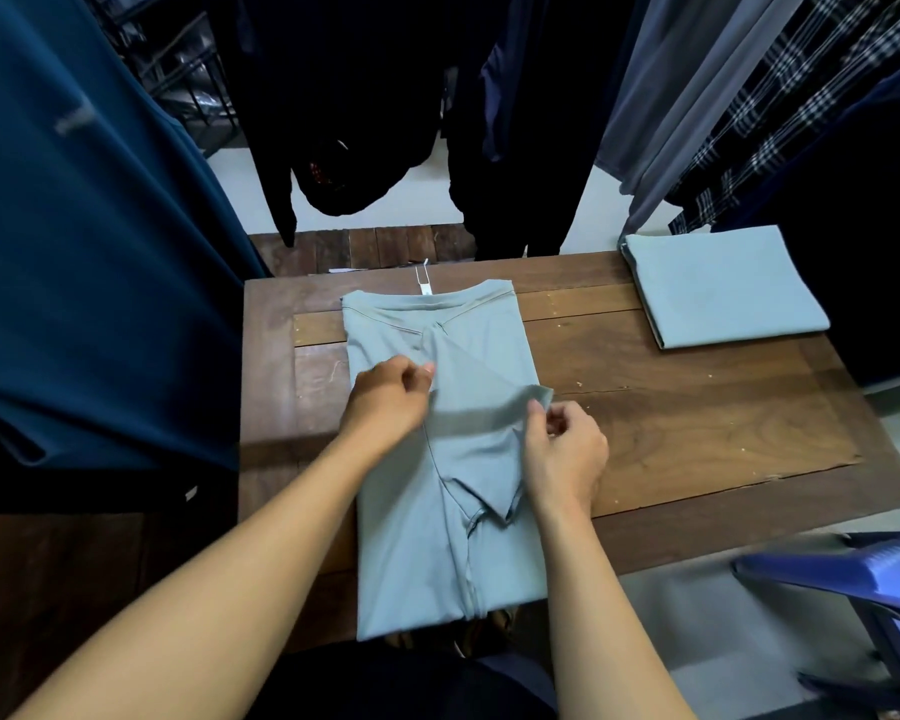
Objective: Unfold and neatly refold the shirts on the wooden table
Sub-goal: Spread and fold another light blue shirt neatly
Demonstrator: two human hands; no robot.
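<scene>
A pale grey-green shirt (411, 537) lies lengthwise on the wooden table (697, 433), its sides folded in to a long strip and its hem hanging over the near edge. A white tag (423, 283) sticks out past the collar at the far end. My left hand (388, 397) pinches the cloth near the middle seam. My right hand (567, 449) pinches the edge of the folded sleeve flap at the shirt's right side. A second shirt (723, 288) of the same colour lies folded into a neat rectangle at the table's far right corner.
Dark garments (365, 122) hang beyond the table's far edge. A teal garment (89, 252) hangs close on the left. Grey and plaid clothes (749, 96) hang at the right. A blue plastic chair (863, 579) stands by the table's near right corner.
</scene>
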